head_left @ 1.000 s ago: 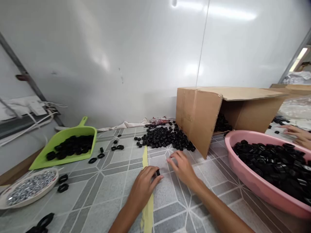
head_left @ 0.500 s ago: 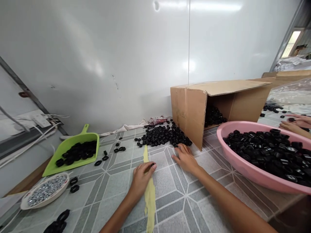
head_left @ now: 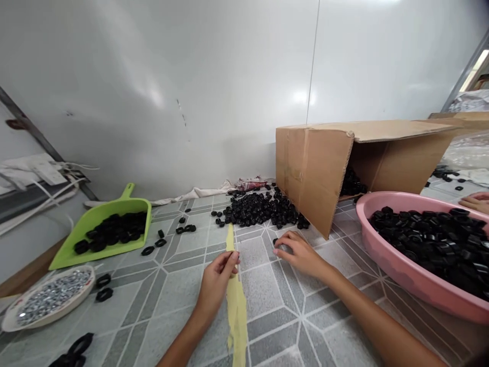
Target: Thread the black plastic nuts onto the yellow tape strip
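Above the yellow tape strip (head_left: 237,306), my left hand (head_left: 217,278) is closed in a pinch; the small black part seen there earlier is now mostly hidden by the fingertips. My right hand (head_left: 301,252) is to its right, thumb and fingers closed around another small black part (head_left: 275,241), just in front of the pile. That pile of small black parts (head_left: 254,209) lies on the tile-patterned surface against the wall. A few similar pieces are scattered left of the pile.
A cardboard box (head_left: 305,168) on its side holds more black parts. Right of it stands a pink basin (head_left: 364,219) full of black rings. On the left are a green dustpan (head_left: 64,252) with black rings and a dish (head_left: 11,318) of shiny metal pieces. Another person's hand (head_left: 477,202) shows at far right.
My right hand has drawn back from the pile's edge with a small black part in its fingers. My left fingers have closed more over their piece. The view has shifted slightly.
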The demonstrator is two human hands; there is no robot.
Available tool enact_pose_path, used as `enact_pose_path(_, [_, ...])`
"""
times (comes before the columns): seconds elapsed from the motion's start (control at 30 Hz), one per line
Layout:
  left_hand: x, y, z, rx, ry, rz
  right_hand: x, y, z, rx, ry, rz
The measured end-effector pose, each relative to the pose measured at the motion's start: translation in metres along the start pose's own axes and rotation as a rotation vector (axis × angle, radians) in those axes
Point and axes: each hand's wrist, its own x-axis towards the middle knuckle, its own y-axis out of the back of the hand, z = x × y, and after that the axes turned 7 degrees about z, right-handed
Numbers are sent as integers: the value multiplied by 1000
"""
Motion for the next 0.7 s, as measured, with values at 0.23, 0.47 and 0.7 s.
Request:
enact_pose_path(0.23, [-2, -2, -1, 131, -78, 60, -1, -5, -1, -83, -66, 77])
enact_pose_path(0.47, [-6, -2, -1, 223, -201, -36, 0, -11, 5, -192, 33, 30])
enact_pose_path(0.7, [-13, -1, 2, 316, -294, -156, 1, -15, 7, -275, -33, 115])
